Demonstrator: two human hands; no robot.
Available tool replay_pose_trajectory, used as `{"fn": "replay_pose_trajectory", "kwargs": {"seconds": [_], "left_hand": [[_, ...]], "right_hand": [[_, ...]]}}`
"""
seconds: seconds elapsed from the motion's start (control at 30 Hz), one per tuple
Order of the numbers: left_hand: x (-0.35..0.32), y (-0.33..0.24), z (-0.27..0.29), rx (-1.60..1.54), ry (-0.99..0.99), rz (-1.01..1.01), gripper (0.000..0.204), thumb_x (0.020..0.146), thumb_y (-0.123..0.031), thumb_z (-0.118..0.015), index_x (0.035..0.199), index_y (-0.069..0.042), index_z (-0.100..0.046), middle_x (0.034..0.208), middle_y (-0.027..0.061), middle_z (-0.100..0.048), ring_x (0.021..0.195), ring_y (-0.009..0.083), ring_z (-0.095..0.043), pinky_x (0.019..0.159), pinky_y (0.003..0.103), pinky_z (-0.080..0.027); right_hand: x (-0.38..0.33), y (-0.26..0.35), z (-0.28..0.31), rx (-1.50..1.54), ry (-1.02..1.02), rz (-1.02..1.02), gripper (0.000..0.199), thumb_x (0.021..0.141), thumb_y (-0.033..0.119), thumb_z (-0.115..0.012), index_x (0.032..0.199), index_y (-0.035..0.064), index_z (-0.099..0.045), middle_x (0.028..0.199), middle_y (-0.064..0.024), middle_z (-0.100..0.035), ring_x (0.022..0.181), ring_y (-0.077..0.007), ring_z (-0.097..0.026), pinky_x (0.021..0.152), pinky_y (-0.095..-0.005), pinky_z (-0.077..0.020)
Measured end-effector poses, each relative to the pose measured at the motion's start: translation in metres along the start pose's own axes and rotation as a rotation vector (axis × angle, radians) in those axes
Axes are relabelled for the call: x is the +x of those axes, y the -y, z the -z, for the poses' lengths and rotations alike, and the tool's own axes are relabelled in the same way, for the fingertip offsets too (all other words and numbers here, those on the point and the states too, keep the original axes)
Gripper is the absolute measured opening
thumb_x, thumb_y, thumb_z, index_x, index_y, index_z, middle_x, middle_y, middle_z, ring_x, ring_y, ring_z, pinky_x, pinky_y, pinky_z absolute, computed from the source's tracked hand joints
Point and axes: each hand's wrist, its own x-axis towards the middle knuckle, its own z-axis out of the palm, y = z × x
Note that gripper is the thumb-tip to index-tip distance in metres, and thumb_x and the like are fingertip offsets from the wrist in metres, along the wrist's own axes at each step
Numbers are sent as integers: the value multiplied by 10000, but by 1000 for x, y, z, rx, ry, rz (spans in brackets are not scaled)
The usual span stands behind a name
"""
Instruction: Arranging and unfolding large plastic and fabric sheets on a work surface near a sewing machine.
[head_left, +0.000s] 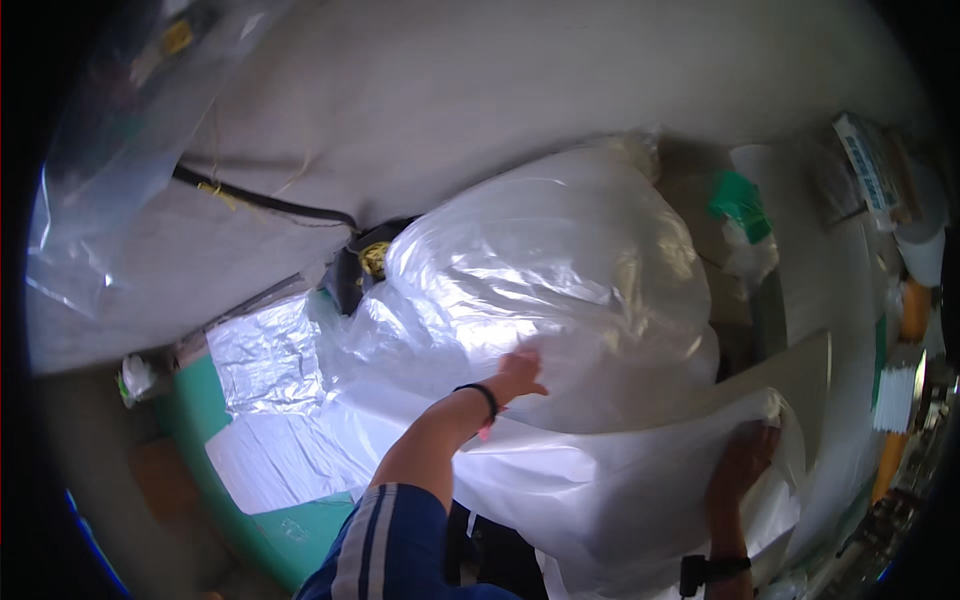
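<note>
A big translucent white plastic bag, puffed up and full, fills the middle of the view. My left hand presses flat against its side with fingers spread; a black band sits on that wrist and a blue sleeve with white stripes covers the upper arm. My right hand grips the edge of a white plastic sheet that drapes below the bag at the lower right. A dark watch is on that wrist.
Crinkled silver foil and white sheets lie on a green surface at left. A black cable runs along the grey wall. Another clear bag hangs upper left. Boxes and clutter line the right edge.
</note>
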Motion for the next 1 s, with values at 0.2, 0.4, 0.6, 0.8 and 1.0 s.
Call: {"fn": "replay_pose_trajectory", "kwargs": {"seconds": [0.2, 0.4, 0.6, 0.8, 1.0], "left_hand": [[43, -10, -37, 239, 141, 48, 235, 794, -186, -610, 1008, -106, -664, 1006, 72, -637, 931, 258, -617, 650, 466, -512], [-82, 66, -42, -997, -375, 73, 593, 752, -281, -708, 1249, -50, -482, 1266, 155, -509, 1004, 296, -597, 843, 371, -475], [-368, 158, -65, -752, -534, 789, 583, 841, -491, -512, 1177, -15, -528, 1048, 227, -609, 1009, 364, -570, 878, 410, -439], [-640, 140, -109, -479, 115, 871, 419, 793, -416, -558, 1061, -98, -611, 1092, 112, -615, 1045, 305, -570, 854, 420, -463], [-804, 131, -130, -814, 203, 1295, 432, 778, -400, -603, 1113, -127, -609, 1124, 85, -613, 1054, 266, -579, 812, 408, -487]], "right_hand": [[-1, 6, 0, 178, -85, -16, 411, 957, 172, -392, 1315, -29, -370, 1385, -210, -327, 1282, -335, -323, 1058, -403, -282], [3, -26, -10, 41, -178, 129, 395, 956, 195, -365, 1315, 35, -406, 1352, -181, -391, 1258, -317, -363, 1024, -387, -332], [2, -20, -8, -152, -205, 261, 380, 976, 209, -325, 1326, 99, -424, 1361, -94, -418, 1305, -270, -306, 1067, -351, -279], [1, -32, -11, -226, -184, 76, 361, 905, 260, -443, 1172, 36, -540, 1153, -160, -569, 1069, -338, -515, 916, -437, -400], [52, 92, 31, -117, 46, 110, 395, 852, 309, -538, 1099, 2, -550, 1063, -180, -594, 923, -383, -580, 810, -499, -445]]}}
